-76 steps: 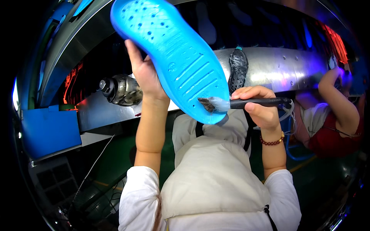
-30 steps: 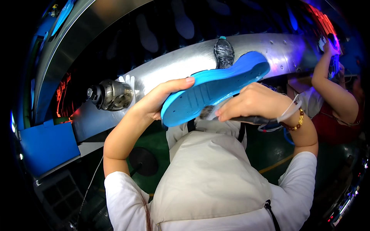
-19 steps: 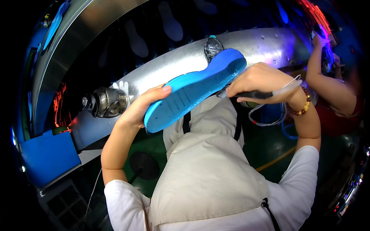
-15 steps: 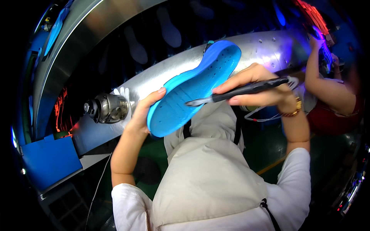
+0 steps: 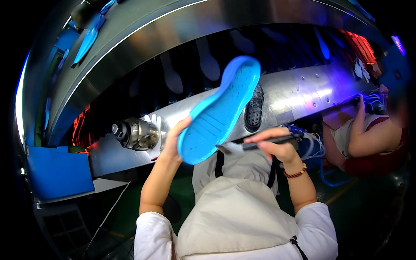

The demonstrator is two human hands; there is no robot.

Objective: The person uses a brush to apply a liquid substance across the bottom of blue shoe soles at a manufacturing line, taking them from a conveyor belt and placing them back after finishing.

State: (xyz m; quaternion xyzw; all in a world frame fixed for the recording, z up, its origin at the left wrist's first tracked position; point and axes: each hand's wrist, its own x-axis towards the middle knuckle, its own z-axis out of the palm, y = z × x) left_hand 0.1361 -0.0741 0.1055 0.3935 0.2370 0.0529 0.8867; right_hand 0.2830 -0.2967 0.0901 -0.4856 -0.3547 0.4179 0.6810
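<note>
A bright blue shoe sole (image 5: 219, 115) is tilted up in front of me, its hollow inner side facing me. My left hand (image 5: 174, 141) grips its lower left edge, thumb over the rim. In my right hand (image 5: 275, 145) is a brush (image 5: 234, 148) with a dark handle, its head at the lower right rim of the sole. The brush head is slightly blurred, so I cannot tell whether it touches. Behind the sole, a dark sole-shaped piece with many holes (image 5: 254, 110) lies on the metal ledge (image 5: 299, 84), partly hidden by the sole.
A metal pot (image 5: 142, 134) with a black top stands on the ledge at left, something white behind it. Beyond the ledge, several dim soles (image 5: 209, 60) stand in a dark recess. A blue box (image 5: 60, 171) is far left. Another person (image 5: 375, 138) sits at the right.
The brush has moved from inside the sole to its lower right rim. The sole has turned more upright, and the dark piece with holes has come into view.
</note>
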